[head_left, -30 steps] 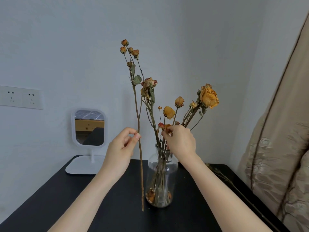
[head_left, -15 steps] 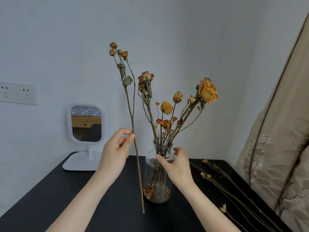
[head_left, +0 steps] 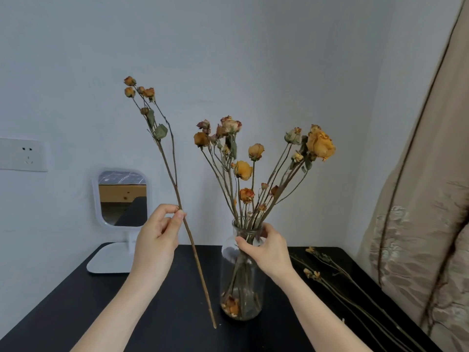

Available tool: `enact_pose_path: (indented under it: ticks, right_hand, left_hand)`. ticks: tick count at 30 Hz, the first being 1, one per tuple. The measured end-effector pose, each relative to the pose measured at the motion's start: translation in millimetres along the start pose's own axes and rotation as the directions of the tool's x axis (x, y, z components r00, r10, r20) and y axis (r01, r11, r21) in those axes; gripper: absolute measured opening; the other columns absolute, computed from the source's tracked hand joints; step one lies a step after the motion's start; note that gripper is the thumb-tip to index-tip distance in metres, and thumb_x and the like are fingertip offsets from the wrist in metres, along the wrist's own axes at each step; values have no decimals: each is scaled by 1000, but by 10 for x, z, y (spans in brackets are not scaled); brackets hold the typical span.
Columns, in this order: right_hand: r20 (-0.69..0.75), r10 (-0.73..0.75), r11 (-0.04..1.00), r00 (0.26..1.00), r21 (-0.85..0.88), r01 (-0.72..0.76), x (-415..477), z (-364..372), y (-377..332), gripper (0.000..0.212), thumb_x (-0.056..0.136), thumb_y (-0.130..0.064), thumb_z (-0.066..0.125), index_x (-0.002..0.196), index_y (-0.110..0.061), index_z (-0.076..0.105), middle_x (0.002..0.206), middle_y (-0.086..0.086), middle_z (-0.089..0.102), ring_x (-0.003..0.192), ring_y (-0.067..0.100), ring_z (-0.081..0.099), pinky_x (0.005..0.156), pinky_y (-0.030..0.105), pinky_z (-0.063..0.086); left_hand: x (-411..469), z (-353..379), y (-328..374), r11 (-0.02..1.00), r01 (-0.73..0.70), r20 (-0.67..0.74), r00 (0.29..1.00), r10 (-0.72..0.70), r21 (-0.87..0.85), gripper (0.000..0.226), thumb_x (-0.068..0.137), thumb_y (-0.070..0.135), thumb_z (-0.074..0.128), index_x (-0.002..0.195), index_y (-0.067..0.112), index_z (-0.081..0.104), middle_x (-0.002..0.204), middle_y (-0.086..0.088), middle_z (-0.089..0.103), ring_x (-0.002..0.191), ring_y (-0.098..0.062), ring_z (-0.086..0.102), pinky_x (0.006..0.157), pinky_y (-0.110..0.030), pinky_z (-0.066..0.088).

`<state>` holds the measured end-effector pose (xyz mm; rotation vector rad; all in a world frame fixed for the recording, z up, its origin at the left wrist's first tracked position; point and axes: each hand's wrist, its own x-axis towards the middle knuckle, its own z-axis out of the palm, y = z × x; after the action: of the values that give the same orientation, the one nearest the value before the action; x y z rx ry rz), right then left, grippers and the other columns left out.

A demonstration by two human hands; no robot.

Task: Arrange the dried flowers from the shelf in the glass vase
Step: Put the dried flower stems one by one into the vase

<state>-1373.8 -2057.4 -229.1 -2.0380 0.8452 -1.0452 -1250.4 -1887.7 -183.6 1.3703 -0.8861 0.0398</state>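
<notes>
Setting: You are working at a black table [head_left: 76,313] against a pale wall.
Left: Your left hand [head_left: 157,240] is pinching a long dried stem [head_left: 193,255] mid-length, left of centre.
Right: Your right hand [head_left: 269,250] is gripping the neck of the glass vase [head_left: 241,288], mid-frame, a bunch [head_left: 243,170] standing inside.
Handling: The stem is looking light, stiff, brittle; be holding bare wood, not the heads.
Hidden: Loose stems [head_left: 313,274] lower right are running off-frame; whether the cut end is touching the table is unclear.
</notes>
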Motion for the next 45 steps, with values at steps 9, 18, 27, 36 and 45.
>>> enact_pose_path:
  ticks: [9, 18, 27, 36, 45]
  right_hand:
    - [190, 8, 990, 982, 137, -34, 55, -115, 15, 62, 71, -41, 76, 122, -22, 46, 119, -11, 57, 112, 7, 51, 86, 16, 38]
    - [69, 14, 980, 998, 195, -27, 46, -15, 24, 53, 68, -39, 79, 110, -25, 51, 108, -12, 61, 101, 3, 57, 80, 12, 43]
    - [311, 46, 962, 949, 241, -126, 114, -265, 85, 54, 67, -42, 78, 114, -29, 55, 114, -8, 64, 108, 12, 58, 98, 34, 46]
    - [341, 46, 959, 939, 248, -137, 114, -299, 65, 54, 71, -35, 77, 119, -25, 55, 116, -4, 64, 109, 14, 59, 103, 41, 43]
    - [339, 58, 964, 939, 226, -141, 114, -283, 85, 53, 71, -38, 76, 118, -28, 53, 115, -7, 62, 109, 13, 57, 101, 36, 43]
  left_hand:
    - [11, 46, -48, 1000, 15, 17, 1000, -15, -6, 12, 94, 23, 47, 86, 27, 55, 41, 6, 41, 36, -3, 36, 38, -9, 31]
    - [38, 22, -30, 1000, 21, 13, 1000, -21, 7, 10, 94, 23, 48, 90, 21, 56, 40, 9, 43, 36, -3, 38, 39, -8, 31]
    - [140, -7, 237, 996, -71, 14, 997, 71, -46, 11, 93, 23, 49, 93, 17, 58, 41, 13, 44, 36, -3, 36, 39, -7, 29]
    - [280, 45, 630, 959, -157, -58, 987, 148, -236, 11, 95, 28, 48, 89, 30, 58, 40, 12, 36, 39, -4, 30, 40, -10, 27]
    - [456, 155, 950, 924, -221, -161, 971, 178, -311, 17, 96, 25, 48, 82, 33, 54, 46, 15, 44, 40, -3, 31, 41, -10, 28]
